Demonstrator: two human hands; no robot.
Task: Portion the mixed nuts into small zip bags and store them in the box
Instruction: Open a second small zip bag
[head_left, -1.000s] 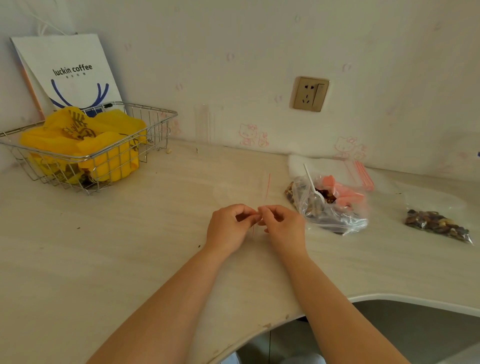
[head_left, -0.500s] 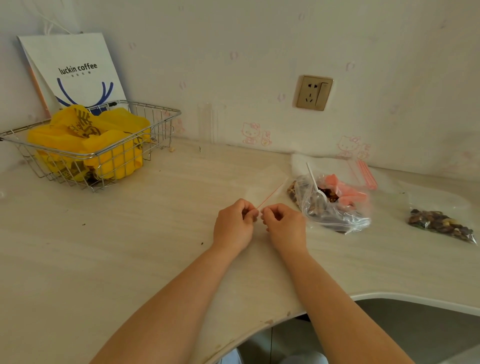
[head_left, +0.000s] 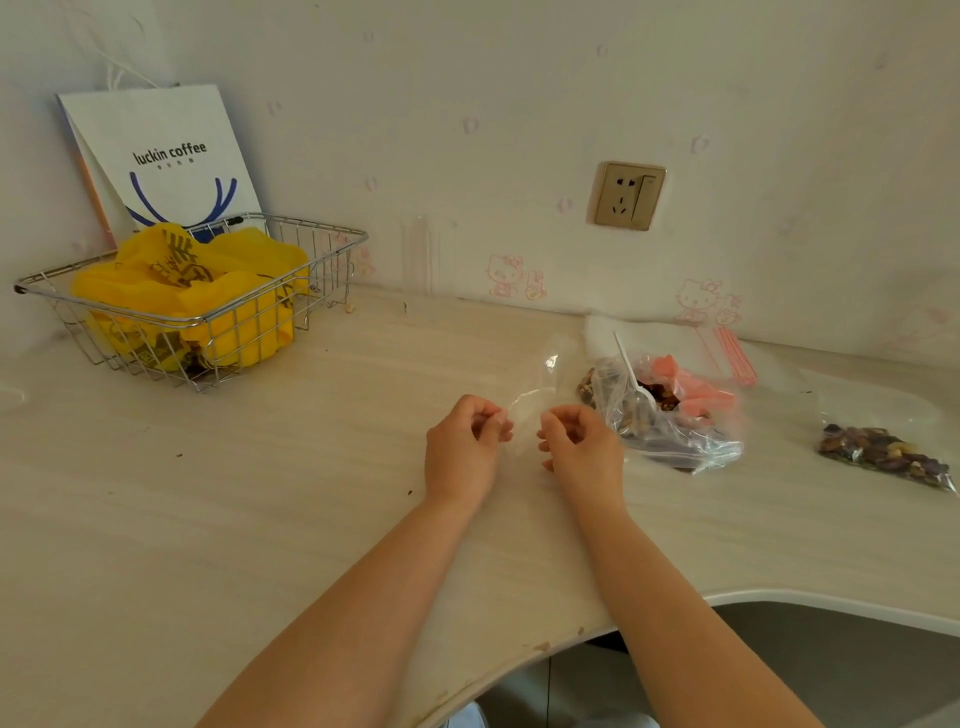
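Carefully, because your left hand (head_left: 464, 445) and right hand (head_left: 581, 448) each pinch one lip of the empty zip bag (head_left: 527, 410) between them, a sharp pull may tear its thin film.

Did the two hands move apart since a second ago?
Yes. The left hand and right hand were touching; now a gap shows between them, with the right hand nearer the nut bag. Both pinch the empty bag.

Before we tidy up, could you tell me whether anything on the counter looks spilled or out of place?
Only small things: dark crumbs lie loose on the counter, and a pale bit sits beside the wire basket.
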